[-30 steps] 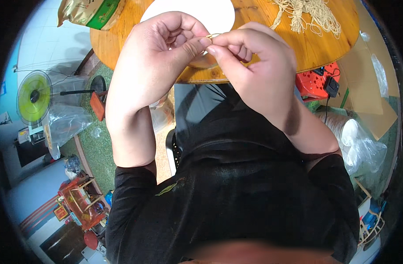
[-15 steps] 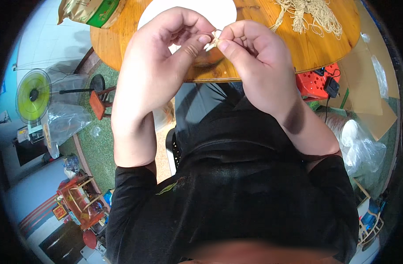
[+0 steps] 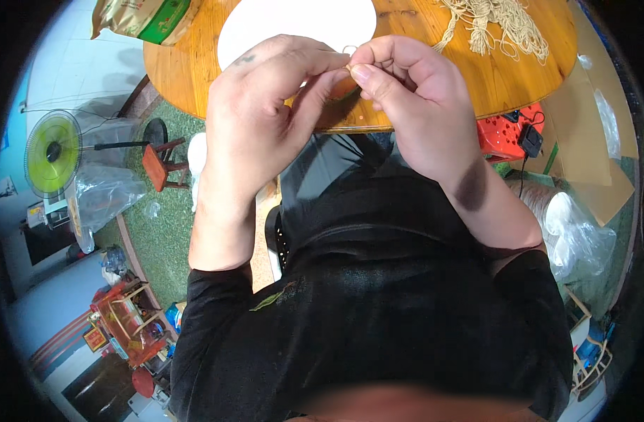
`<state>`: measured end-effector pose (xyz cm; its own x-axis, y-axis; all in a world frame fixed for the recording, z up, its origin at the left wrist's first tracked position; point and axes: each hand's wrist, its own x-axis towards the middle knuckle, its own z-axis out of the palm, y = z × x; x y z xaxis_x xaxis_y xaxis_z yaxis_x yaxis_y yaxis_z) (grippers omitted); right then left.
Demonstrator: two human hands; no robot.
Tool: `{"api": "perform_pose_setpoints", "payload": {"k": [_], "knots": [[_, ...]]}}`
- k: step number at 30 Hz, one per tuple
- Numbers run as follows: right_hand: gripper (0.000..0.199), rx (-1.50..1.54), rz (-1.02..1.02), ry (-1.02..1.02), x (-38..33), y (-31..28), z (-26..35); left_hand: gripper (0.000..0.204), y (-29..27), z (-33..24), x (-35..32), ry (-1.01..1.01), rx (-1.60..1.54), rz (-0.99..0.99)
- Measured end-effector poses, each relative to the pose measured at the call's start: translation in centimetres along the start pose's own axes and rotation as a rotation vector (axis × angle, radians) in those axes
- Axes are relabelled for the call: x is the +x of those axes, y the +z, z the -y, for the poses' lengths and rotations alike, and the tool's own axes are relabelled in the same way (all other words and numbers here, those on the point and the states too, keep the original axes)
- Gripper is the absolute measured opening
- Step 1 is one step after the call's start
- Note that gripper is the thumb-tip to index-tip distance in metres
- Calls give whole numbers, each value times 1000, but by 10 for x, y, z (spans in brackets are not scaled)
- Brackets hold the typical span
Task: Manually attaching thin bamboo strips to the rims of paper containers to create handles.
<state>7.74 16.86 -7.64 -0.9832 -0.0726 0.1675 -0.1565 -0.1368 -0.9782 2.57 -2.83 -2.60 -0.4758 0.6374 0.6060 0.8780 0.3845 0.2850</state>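
Note:
Above the near edge of the wooden table, my two hands meet fingertip to fingertip. My left hand (image 3: 265, 112) is closed in a pinch, its back turned up. My right hand (image 3: 424, 98) pinches from the other side with thumb and forefinger. Between them is a short piece of thin beige cord (image 3: 349, 49), of which a small loop sticks up past the fingertips. The fingers hide most of it. A white round sheet or plate (image 3: 297, 21) lies on the table behind my left hand. Farther right rests a heap of beige cords (image 3: 501, 28).
The round wooden table (image 3: 505, 91) has a green and tan bag (image 3: 142, 17) at its far left. A red perforated stool (image 3: 505, 133) with a black adapter stands under its right side. On the left are a green fan (image 3: 53, 151) and a small wooden stool (image 3: 156, 167).
My left hand has rolled over so its back faces up, and its wrist has shifted slightly right. The cord's knotted part is now covered by the fingers. The right hand barely moved.

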Motion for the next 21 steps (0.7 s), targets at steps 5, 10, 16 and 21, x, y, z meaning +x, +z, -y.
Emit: {"api": "perform_pose_setpoints", "payload": {"k": [5, 10, 16, 21], "knots": [[12, -119, -142, -244, 2, 5, -14, 11, 5, -1, -5, -125, -124, -43], [14, -408, -159, -449, 10, -4, -5, 11, 3, 1, -9, -154, -136, -41], [17, -753, -115, -639, 23, -19, 0, 11, -3, -3, -8, -99, -55, -53], [12, -740, -183, -509, 13, -10, 22, 13, -4, -1, -19, -76, -9, -41]]}}
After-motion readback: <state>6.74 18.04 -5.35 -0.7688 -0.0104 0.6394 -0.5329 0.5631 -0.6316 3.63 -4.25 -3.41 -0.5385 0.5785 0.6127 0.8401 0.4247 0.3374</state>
